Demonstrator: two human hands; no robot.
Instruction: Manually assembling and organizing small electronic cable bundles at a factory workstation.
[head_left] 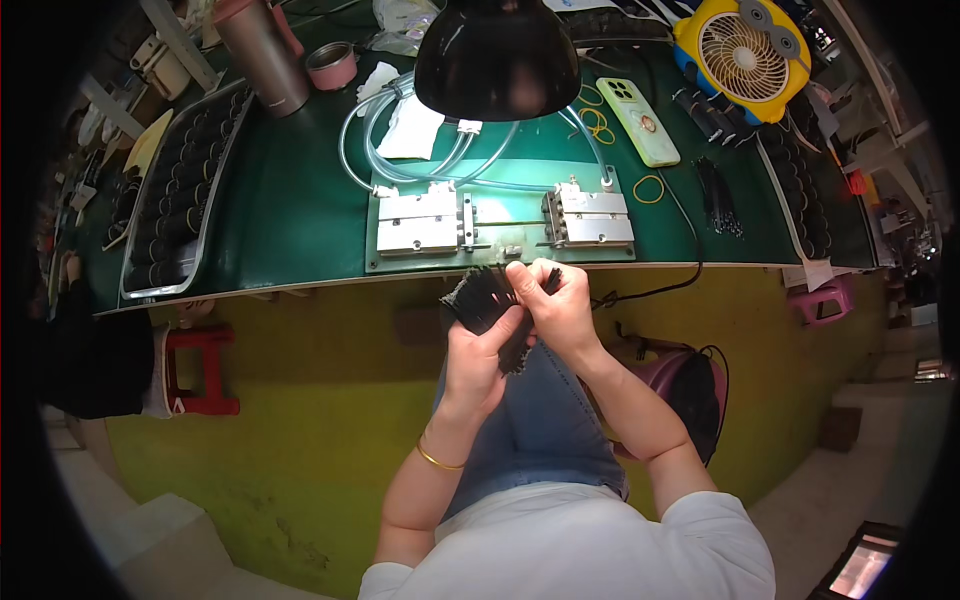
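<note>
Over my lap, just off the table's front edge, both hands hold a bundle of thin black strands (480, 297) that look like short wires. My left hand (473, 366) wraps round it from below, thumb laid across the strands. The fingers of my right hand (562, 312) pinch strands at the bundle's right side; how many cannot be made out. Beyond my hands lies a fixture plate (508, 172) carrying two silver metal blocks, a left block (416, 222) and a right block (592, 217), with a gap between them. Clear hoses (375, 150) loop behind the left block.
A black lamp (497, 60) hangs over the fixture. To the right are a phone (640, 125), rubber bands (648, 190), more black strands (718, 200) and a yellow-blue fan (745, 58). Leftward stand a tray of black coils (185, 200) and a tumbler (262, 55). A red stool (205, 370) is below.
</note>
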